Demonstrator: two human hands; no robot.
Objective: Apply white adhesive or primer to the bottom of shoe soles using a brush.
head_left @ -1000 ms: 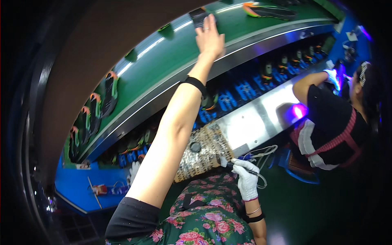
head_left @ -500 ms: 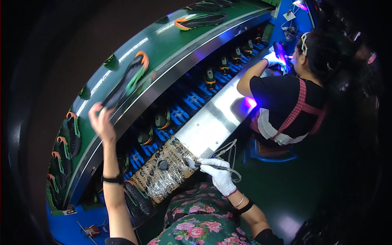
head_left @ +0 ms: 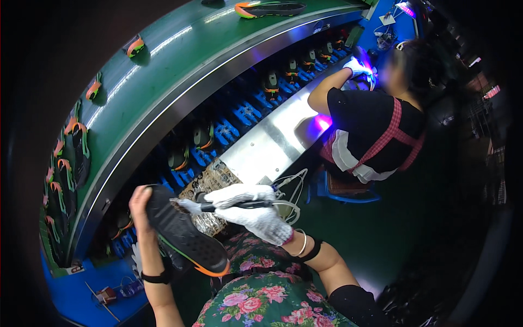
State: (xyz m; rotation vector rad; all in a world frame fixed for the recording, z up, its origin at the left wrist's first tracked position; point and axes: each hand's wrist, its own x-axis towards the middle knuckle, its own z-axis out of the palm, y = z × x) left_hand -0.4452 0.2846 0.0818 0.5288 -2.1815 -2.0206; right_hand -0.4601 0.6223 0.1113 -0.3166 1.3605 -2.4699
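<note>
My bare left hand (head_left: 140, 210) grips a black shoe sole (head_left: 185, 231) by one end, its fingers hooked round the edge. The sole has an orange and green rim and is tilted in front of me, its black face up. In a white knit glove, my right hand (head_left: 248, 212) is closed round a dark-handled brush (head_left: 188, 206) with a pale hose (head_left: 294, 210) trailing behind it. The brush's bristles are at the sole's upper end and appear to touch it. Below the hands, the tape-wrapped cardboard (head_left: 210, 223) on the bench is partly covered.
Beyond a metal edge, a green conveyor belt (head_left: 169, 71) carries more soles (head_left: 81, 158). Below it, blue holders (head_left: 248, 113) and shoe parts (head_left: 203, 136) stand in a row. A co-worker (head_left: 376, 120) sits at right by the metal bench (head_left: 264, 147), under purple light.
My left hand has brought the sole from over the conveyor down in front of me. My right hand has moved left and up, bringing the brush to the sole.
</note>
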